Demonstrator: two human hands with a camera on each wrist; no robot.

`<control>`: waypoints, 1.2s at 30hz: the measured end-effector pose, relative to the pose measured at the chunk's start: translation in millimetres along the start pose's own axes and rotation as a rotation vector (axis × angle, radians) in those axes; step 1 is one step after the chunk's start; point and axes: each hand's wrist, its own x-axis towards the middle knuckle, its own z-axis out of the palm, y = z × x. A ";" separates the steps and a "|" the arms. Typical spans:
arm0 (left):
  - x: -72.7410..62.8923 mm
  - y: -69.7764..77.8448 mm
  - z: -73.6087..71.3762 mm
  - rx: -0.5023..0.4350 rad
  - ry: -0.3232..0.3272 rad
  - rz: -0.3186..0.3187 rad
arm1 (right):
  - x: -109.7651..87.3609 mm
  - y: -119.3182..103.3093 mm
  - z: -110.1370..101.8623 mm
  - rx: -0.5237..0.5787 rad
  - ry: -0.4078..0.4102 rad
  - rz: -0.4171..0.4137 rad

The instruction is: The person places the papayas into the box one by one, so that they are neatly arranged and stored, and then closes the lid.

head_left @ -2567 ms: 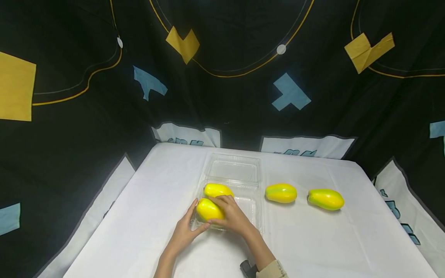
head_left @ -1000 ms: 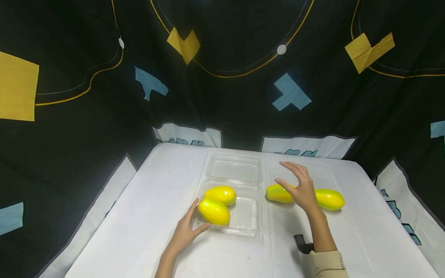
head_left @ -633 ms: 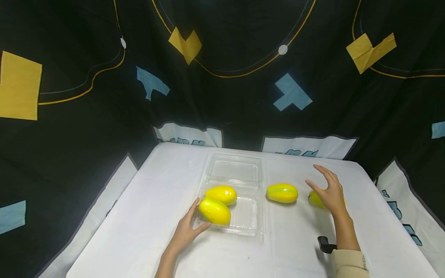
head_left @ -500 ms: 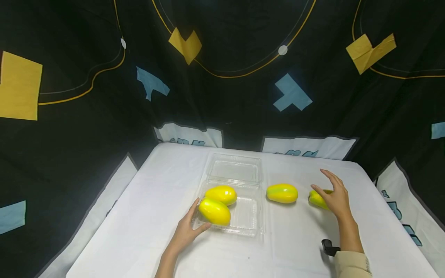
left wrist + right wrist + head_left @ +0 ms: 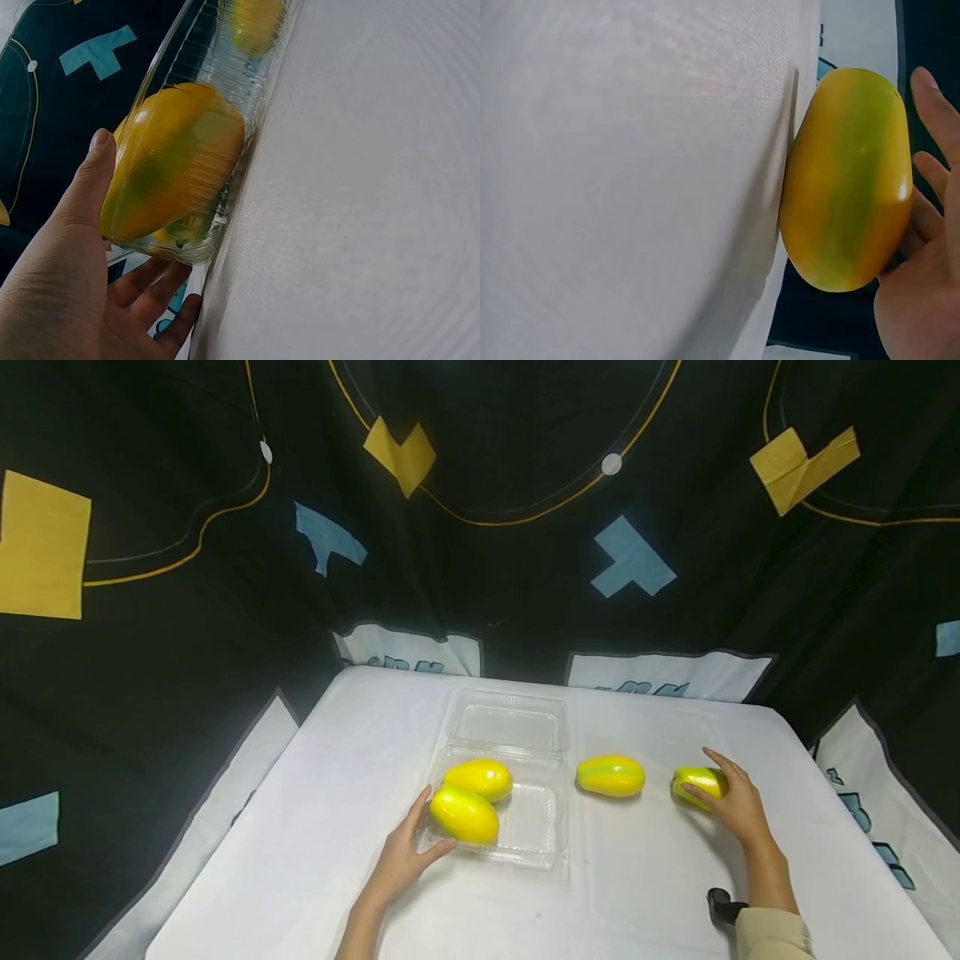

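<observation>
My left hand (image 5: pixel 401 856) rests at the near left corner of the clear plastic clamshell container (image 5: pixel 531 820), its thumb and fingers spread along the walls. Two yellow papayas lie together in the container's left half: a rear papaya (image 5: pixel 478 779) and a front papaya (image 5: pixel 465 815). In the left wrist view, the front papaya (image 5: pixel 176 157) shows through the ribbed wall beside my thumb. My right hand (image 5: pixel 738 806) reaches over the rightmost papaya (image 5: pixel 690 781), thumb on the near side and fingers on the far side. In the right wrist view, that papaya (image 5: pixel 847 180) lies before the loosely spread fingers.
Another yellow-green papaya (image 5: pixel 610 776) lies on the white tabletop (image 5: pixel 637 893) between the container and my right hand. The container's lid (image 5: pixel 508 727) lies folded back behind its base. A black device (image 5: pixel 722 906) is on my right wrist. Dark curtains (image 5: pixel 510 602) surround the table.
My right hand has left the front papaya in the container, swept right past the middle papaya and lowered around the rightmost one. My left hand has stayed at the container's corner.
</observation>
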 end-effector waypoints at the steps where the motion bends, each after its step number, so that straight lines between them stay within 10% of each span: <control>1: 0.1 0.1 0.1 0.003 0.002 -0.002 | -0.3 1.4 0.1 0.000 -0.004 -0.003; 13: 0.6 -0.5 0.3 -0.006 0.008 -0.002 | -5.4 10.7 -2.4 -0.032 0.031 -0.124; 36: -0.3 0.2 -0.3 -0.002 0.008 -0.013 | -28.2 -10.8 -1.9 -0.022 0.050 0.024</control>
